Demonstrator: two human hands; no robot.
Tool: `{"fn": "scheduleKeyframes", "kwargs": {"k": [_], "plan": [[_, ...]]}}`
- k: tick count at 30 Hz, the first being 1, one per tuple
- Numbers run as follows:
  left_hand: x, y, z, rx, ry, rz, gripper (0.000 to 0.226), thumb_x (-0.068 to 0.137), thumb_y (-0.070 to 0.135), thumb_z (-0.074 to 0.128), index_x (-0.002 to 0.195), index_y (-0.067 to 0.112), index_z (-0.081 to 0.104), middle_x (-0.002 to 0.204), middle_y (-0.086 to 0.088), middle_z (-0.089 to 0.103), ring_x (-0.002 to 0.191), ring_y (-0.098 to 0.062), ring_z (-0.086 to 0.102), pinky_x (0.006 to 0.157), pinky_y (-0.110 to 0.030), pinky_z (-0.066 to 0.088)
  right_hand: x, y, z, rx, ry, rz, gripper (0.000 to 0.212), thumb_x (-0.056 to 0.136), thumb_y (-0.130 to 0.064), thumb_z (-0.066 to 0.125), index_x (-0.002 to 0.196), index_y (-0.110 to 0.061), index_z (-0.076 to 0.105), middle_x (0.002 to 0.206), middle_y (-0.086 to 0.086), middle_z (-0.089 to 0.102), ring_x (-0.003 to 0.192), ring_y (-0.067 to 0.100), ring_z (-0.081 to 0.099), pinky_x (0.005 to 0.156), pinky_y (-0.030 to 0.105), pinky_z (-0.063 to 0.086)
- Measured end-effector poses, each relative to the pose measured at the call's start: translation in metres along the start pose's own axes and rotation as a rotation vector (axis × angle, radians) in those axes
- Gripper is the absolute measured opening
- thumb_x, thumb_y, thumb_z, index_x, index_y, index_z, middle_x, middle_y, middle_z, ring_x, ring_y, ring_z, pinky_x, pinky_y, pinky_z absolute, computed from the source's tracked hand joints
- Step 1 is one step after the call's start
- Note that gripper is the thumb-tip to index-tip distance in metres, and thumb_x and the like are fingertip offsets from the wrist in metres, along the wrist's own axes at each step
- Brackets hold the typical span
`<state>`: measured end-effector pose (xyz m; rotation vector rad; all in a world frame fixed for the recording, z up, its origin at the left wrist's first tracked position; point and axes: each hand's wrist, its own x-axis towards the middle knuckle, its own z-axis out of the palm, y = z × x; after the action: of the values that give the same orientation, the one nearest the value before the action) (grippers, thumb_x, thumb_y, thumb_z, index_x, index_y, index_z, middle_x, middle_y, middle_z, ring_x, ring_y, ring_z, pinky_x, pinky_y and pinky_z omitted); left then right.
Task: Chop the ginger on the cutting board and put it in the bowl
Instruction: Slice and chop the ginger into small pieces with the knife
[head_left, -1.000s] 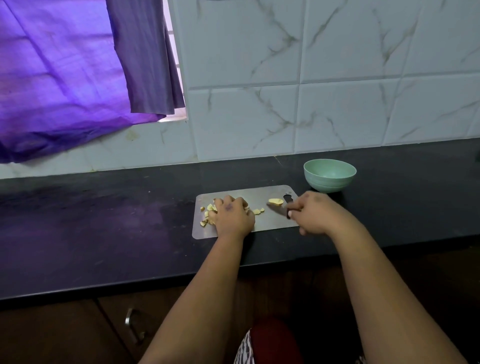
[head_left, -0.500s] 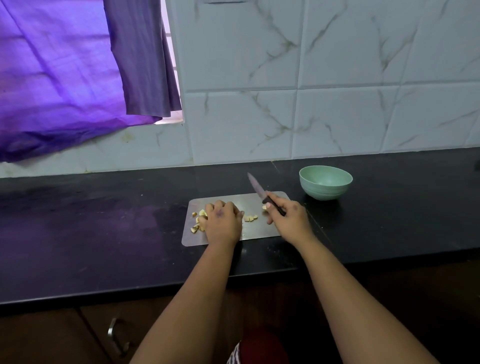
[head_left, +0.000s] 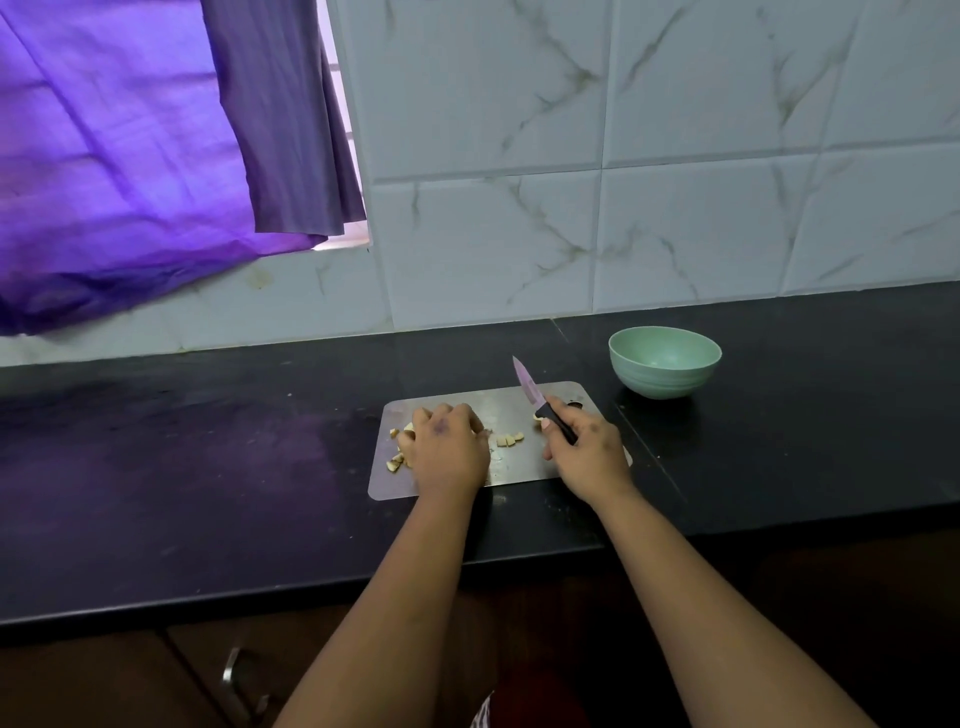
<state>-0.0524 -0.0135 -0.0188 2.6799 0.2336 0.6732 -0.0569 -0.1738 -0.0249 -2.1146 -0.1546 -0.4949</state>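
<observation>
1. On the black counter (head_left: 208, 467) in front of you lies a thin grey cutting board (head_left: 519, 470), with a pale green bowl (head_left: 665, 364) standing just beyond its far right corner, apart from it.
2. A second ago your right hand (head_left: 584, 449) held the knife (head_left: 540, 397) low and flat over the board's right end. Now the blade is lifted, its tip pointing up and away toward the wall, with your fingers curled round the dark handle.
3. Your left hand (head_left: 449, 449) has kept its place over that second. It rests knuckles-up on the left half of the board, fingers curled down over a heap of ginger pieces (head_left: 400, 457). Whether it grips a larger lump underneath is hidden.
4. More small ginger cubes (head_left: 509, 440) lie loose in the middle of the board between your hands, and one piece sits just beside your right thumb.
5. The raised blade suggests you are between cuts. Chopping looks well advanced, but nothing has yet gone into the bowl, which appears empty.
6. Around you: white marbled wall tiles (head_left: 675, 156) behind the counter, a purple curtain (head_left: 130, 156) hanging at the far left, and a cupboard handle (head_left: 236, 680) below the counter edge.
7. Nothing stands between the board and the bowl. The likely hazards are the knife edge near your left fingers, and loose pieces at the board's left edge that could slip onto the counter.
</observation>
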Motion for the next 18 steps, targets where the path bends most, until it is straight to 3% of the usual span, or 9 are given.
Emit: {"fn": "scheduleKeyframes", "kwargs": {"k": [2,4,6,8,10,13,18], "plan": [[0.003,-0.002,-0.001,-0.008,0.009,-0.017,0.011,0.093,0.028,0.053,0.096,0.027,0.063,0.103,0.008,0.062,0.106,-0.019,0.04,0.084,-0.035,0.025,0.0,0.0,0.0,-0.006,0.003,-0.006,0.039,0.095,-0.027,0.052,0.134,-0.026,0.055,0.082,0.0,0.066,0.077,0.014,0.062,0.074,0.024,0.05],[0.007,-0.001,-0.002,0.004,0.016,-0.016,0.022,0.092,0.015,0.046,0.097,0.027,0.064,0.103,0.007,0.062,0.107,-0.02,0.038,0.078,-0.031,0.017,0.0,0.0,0.0,-0.012,0.005,0.0,0.039,0.095,-0.027,0.052,0.134,-0.028,0.055,0.082,0.0,0.066,0.078,0.014,0.062,0.075,0.027,0.051],[0.01,0.0,-0.005,0.088,0.022,0.036,0.03,0.088,0.006,0.044,0.101,0.024,0.065,0.109,0.006,0.06,0.111,-0.021,0.037,0.083,-0.032,0.019,0.0,0.0,-0.001,-0.009,0.007,0.001,0.039,0.095,-0.027,0.053,0.134,-0.028,0.055,0.082,0.002,0.067,0.078,0.015,0.063,0.075,0.029,0.052],[0.012,0.002,-0.006,0.118,-0.027,0.113,0.029,0.091,0.011,0.048,0.109,0.024,0.065,0.119,0.005,0.058,0.117,-0.021,0.036,0.095,-0.036,0.025,0.0,0.0,-0.001,-0.003,0.016,-0.003,0.038,0.095,-0.026,0.053,0.133,-0.027,0.056,0.081,0.002,0.067,0.078,0.016,0.062,0.076,0.03,0.053],[0.013,0.005,-0.005,0.02,-0.173,0.208,0.026,0.095,0.029,0.052,0.119,0.029,0.062,0.13,0.006,0.055,0.124,-0.021,0.036,0.102,-0.038,0.028,0.0,-0.001,-0.001,0.007,0.026,0.001,0.036,0.094,-0.026,0.054,0.131,-0.027,0.058,0.08,0.002,0.067,0.077,0.017,0.062,0.072,0.027,0.051],[0.012,0.014,0.0,0.094,-0.342,0.394,0.032,0.098,0.036,0.045,0.127,0.03,0.057,0.135,0.005,0.053,0.125,-0.021,0.037,0.1,-0.04,0.03,-0.001,-0.001,-0.001,0.008,0.051,-0.004,0.035,0.094,-0.025,0.055,0.128,-0.027,0.06,0.079,0.002,0.067,0.077,0.016,0.062,0.071,0.024,0.049],[0.019,0.015,0.001,0.251,-0.227,0.485,0.018,0.096,0.022,0.047,0.107,0.028,0.059,0.114,0.004,0.058,0.109,-0.02,0.045,0.086,-0.036,0.031,-0.003,-0.004,-0.001,0.005,0.056,-0.035,0.035,0.093,-0.024,0.055,0.128,-0.028,0.06,0.076,0.005,0.067,0.074,0.018,0.063,0.073,0.03,0.053]]}}
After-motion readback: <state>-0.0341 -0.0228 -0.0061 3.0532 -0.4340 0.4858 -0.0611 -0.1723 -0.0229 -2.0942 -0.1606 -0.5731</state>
